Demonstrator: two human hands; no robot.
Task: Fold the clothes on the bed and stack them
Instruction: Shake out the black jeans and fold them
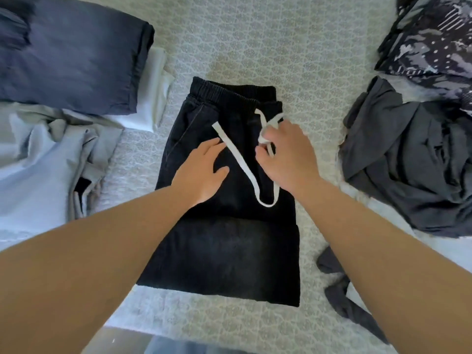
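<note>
Two hands work at the centre of the frame on a pair of black pants point(224, 226) lying flat on the bed point(255, 47), waistband toward the top. The left hand point(201, 172) rests on the cloth, fingers straight and spread. The right hand point(286, 159) pinches the white drawstring point(242, 164), fingers curled round its upper loops. The pants look like thick, soft denim: heavy enough to stay put, limp at the edges, best taken by the waistband or the folded hem. The cord is light and slippery and should probably be tucked in. The bed's patterned cover is soft and gives little support. A dark blue folded piece point(71, 60) lies upper left, a grey heap point(408, 154) at right.
</note>
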